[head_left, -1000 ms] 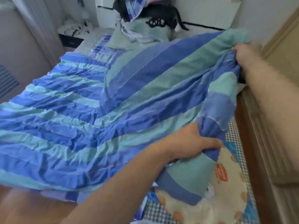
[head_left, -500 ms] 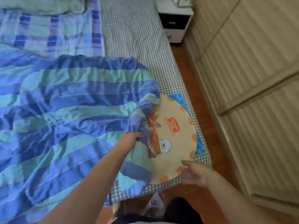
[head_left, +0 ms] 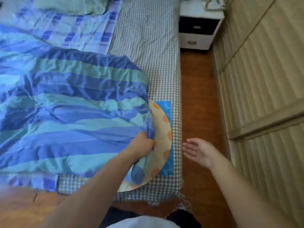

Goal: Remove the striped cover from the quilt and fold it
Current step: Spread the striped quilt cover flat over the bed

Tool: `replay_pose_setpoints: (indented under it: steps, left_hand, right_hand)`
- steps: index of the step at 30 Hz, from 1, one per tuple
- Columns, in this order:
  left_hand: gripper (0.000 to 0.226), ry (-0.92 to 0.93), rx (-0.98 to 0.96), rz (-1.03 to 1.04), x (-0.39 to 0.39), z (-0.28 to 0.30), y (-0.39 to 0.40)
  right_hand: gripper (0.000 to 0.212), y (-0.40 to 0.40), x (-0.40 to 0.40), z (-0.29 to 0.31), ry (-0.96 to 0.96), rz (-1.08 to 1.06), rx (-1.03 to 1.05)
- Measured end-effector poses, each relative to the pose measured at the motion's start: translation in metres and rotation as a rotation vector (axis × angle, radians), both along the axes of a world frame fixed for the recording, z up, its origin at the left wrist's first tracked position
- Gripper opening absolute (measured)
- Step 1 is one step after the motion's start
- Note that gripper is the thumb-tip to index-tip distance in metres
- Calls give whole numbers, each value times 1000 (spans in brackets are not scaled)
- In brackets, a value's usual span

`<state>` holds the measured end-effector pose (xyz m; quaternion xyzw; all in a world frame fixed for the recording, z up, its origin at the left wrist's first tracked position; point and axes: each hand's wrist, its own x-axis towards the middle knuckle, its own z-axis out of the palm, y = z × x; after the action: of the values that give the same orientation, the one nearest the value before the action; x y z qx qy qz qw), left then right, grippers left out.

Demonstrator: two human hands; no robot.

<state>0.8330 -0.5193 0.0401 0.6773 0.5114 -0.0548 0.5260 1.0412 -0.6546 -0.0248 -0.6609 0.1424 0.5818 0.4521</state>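
Note:
The striped cover (head_left: 69,116), in blue and teal bands, lies crumpled across the left and middle of the bed. My left hand (head_left: 141,145) grips a bunched fold of it near the bed's right front corner. My right hand (head_left: 197,150) hovers palm up over the floor beside the bed, fingers apart, holding nothing. Whether the quilt is inside the cover cannot be told.
A round beige cushion (head_left: 162,129) with orange dots lies on a blue mat (head_left: 166,106) under the cover's edge. The checked sheet (head_left: 148,38) covers the mattress. A plaid blanket (head_left: 74,33) and pillow lie at the head. A white nightstand (head_left: 197,27) and wardrobe doors (head_left: 263,96) border the narrow wooden floor strip.
My right hand let go of the cover and dropped beside the bed. My left hand has pulled the cover further over the round cushion. My view swung from the far side to the bed's right edge.

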Motion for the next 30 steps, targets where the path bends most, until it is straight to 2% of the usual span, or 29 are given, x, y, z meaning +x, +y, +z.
replay_pose_setpoints:
  steps: [2, 5, 8, 11, 13, 16, 19, 22, 27, 30]
  left_hand:
    - [17, 29, 5, -88, 13, 24, -9]
    - [10, -69, -137, -101, 10, 61, -21]
    - [25, -47, -108, -105, 4, 71, -40]
    - [13, 54, -75, -140, -12, 41, -49]
    - [11, 177, -81, -164, -33, 9, -53]
    - [35, 382, -187, -197, -60, -42, -70]
    - [56, 426, -267, -122, -54, -70, -70]
    - [58, 358, -200, 64, -21, -84, -38]
    - [46, 155, -100, 452, 64, -119, 54]
    - [51, 99, -40, 715, 125, -148, 102]
  right_hand:
    - [20, 10, 6, 4, 81, 134, 8]
    - [31, 36, 8, 17, 149, 312, 26]
    - [33, 73, -6, 28, 189, 344, 125]
    - [24, 102, -20, 36, 215, 386, 172]
    - [26, 114, -20, 37, 139, 492, 102]
    - [34, 124, 8, 32, -43, 664, -66]
    - [26, 146, 62, 35, -179, 741, -151]
    - [21, 198, 121, 33, -292, 811, -204]
    - [20, 364, 168, -9, -400, 984, -155]
    - [13, 473, 159, -59, -327, 1044, -71]
